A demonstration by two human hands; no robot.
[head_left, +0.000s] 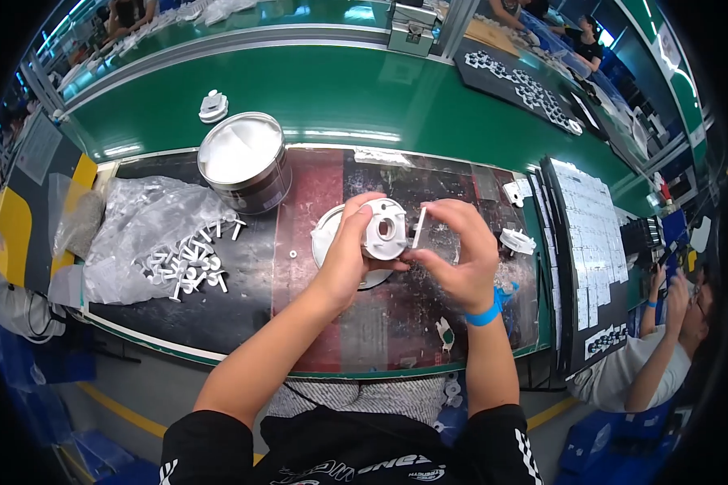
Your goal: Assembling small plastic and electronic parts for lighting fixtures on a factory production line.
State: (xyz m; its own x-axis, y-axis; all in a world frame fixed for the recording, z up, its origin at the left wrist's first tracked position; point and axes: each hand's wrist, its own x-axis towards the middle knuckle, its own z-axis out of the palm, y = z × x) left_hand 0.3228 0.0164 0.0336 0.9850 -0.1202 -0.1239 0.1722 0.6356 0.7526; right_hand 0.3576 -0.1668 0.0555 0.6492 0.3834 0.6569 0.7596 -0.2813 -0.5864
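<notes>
My left hand (pixel 347 255) is closed round a white round plastic housing (pixel 386 229) with a hole in its middle and small posts on its face. Just to the right, my right hand (pixel 463 252) pinches a thin white disc-like part (pixel 420 227), seen almost edge-on, with a small dark piece at its left side. The two parts are held close together; whether they touch is hard to tell. Beneath the left hand, a larger white round part (pixel 327 230) lies on the bench, partly hidden by the hand. A blue band circles my right wrist.
At left, white plastic pins (pixel 192 263) spill from a clear bag (pixel 146 218). A large tin (pixel 247 162) stands behind them, and a small white part (pixel 213 107) behind that. White pieces (pixel 517 240) lie at right, near racked boards (pixel 586 250). A co-worker (pixel 655 347) sits far right.
</notes>
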